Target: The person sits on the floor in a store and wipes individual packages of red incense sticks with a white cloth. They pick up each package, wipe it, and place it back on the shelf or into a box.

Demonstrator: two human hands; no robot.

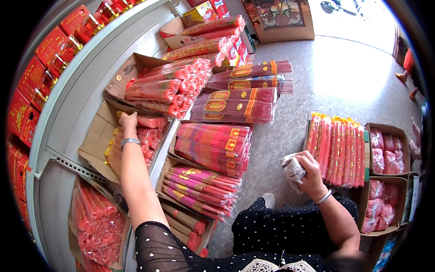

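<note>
My left hand (129, 121) reaches into an open cardboard box (102, 136) of red candles in clear plastic wrap (148, 137). It rests at the candles' upper end, beside a bit of yellow wrapping. Its fingers are mostly hidden, so what it grasps cannot be made out. A crumpled grey-white cloth (292, 168) is bunched in my right hand (312, 173), held above the floor. Just right of that hand stands a row of long red candle packs (338, 151) with gold tops.
Bundles of incense sticks (234, 105) jut from the lower shelf towards the floor (268, 136). Thick red candles (170, 85) fill the neighbouring box. Red gift boxes (37, 78) line the upper shelf (85, 51). Boxes of pink packets (380, 204) stand at right. Another person's foot (402, 76) shows near the doorway.
</note>
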